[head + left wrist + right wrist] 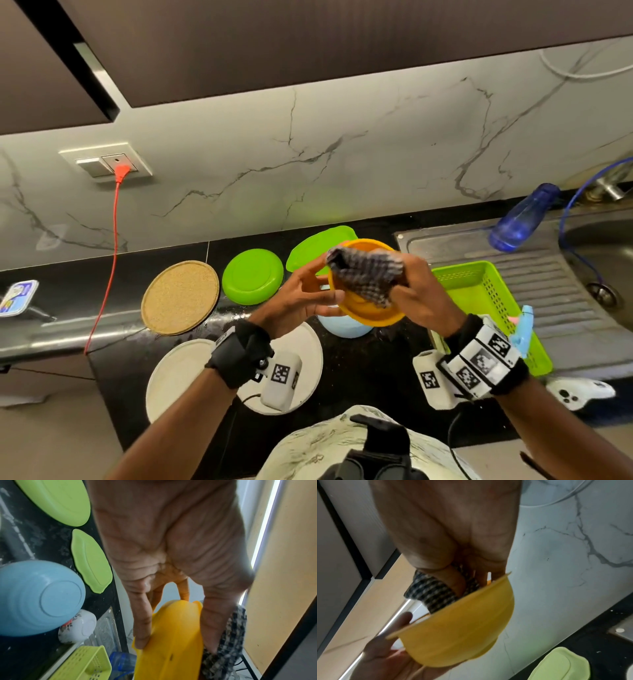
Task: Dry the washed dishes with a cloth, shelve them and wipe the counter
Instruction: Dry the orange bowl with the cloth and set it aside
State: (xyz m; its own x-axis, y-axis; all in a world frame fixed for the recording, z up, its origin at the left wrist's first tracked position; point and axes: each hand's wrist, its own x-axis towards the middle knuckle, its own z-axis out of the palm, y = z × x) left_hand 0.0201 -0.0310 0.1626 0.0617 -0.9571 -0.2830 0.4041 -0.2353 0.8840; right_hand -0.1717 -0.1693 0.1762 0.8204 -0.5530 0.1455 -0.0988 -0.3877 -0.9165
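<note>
My left hand point(308, 291) grips a yellow bowl point(368, 313) by its rim and underside, tilted above the black counter point(359, 370). The thumb lies inside the rim and the fingers point(142, 635) curl on the bowl's outside point(171, 635). My right hand point(411, 284) grips a bunched black-and-white checked cloth point(366, 274) and presses it into the bowl. In the right wrist view the cloth point(428, 588) bulges over the bowl's rim point(458, 628), and the left hand point(385, 649) supports the bowl from below.
On the counter lie a cork mat point(180, 297), an upturned green plate point(252, 276), a green oval plate point(315, 246), an upturned blue bowl point(346, 327) and white plates point(171, 373). A green basket point(486, 298) and a blue bottle point(524, 219) sit on the steel drainboard point(548, 281).
</note>
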